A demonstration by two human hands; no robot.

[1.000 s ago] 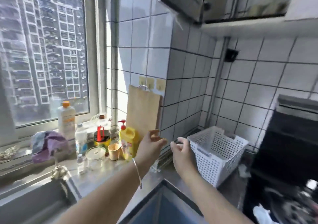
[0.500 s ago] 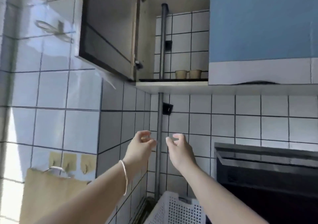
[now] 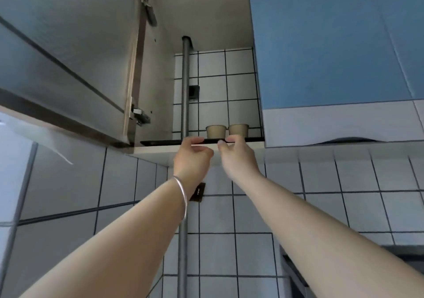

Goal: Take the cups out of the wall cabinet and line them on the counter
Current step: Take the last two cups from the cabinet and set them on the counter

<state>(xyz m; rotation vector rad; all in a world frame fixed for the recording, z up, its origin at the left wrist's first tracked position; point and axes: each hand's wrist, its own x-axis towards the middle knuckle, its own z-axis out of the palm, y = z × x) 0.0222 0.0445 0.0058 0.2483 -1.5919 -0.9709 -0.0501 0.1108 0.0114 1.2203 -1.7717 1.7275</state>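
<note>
Barely getting started: two beige cups [image 3: 227, 130] sitting side by side on the wall cabinet [image 3: 158, 75] shelf, untouched. Left hand [image 3: 192, 158] and right hand [image 3: 237, 156] reaching just below, fingers loosely curled, gripping nothing yet. Tabletop not showing here.

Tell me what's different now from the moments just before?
Both hands rose from counter height to the open cabinet: the left hand and right hand now reach the shelf edge, just below the two cups. Neither has a grip on a cup yet. The cups stayed side by side on the shelf, and the cabinet door stayed open.
</note>
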